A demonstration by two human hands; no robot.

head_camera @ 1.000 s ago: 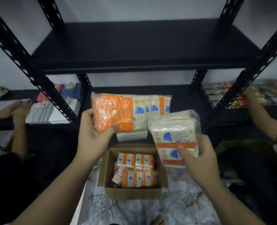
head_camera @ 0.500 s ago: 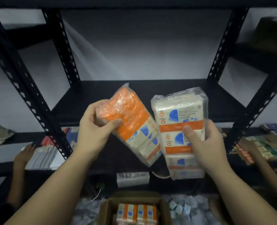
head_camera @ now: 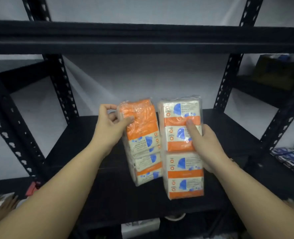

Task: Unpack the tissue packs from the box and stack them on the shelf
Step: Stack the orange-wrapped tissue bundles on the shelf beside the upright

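Observation:
Two clear-wrapped tissue packs, printed orange, white and blue, hang side by side over the black middle shelf (head_camera: 77,145). My left hand (head_camera: 110,128) grips the left tissue pack (head_camera: 142,145) at its upper orange end, thumb on the front. My right hand (head_camera: 204,145) grips the right tissue pack (head_camera: 183,171) from its right side, thumb across the front. Both packs stand lengthwise, near edges toward me; whether they touch the shelf I cannot tell. The box is out of view.
The black upper shelf (head_camera: 142,38) crosses the view above. Perforated black uprights (head_camera: 63,90) (head_camera: 225,90) frame the bay. Blue-printed packs (head_camera: 291,159) lie on the neighbouring rack at right. A white box (head_camera: 141,228) sits on the level below.
Both hands have lifted the packs from above the box up and forward over the middle shelf. The left pack turned from slanted to lengthwise beside the right one. The box dropped out of view.

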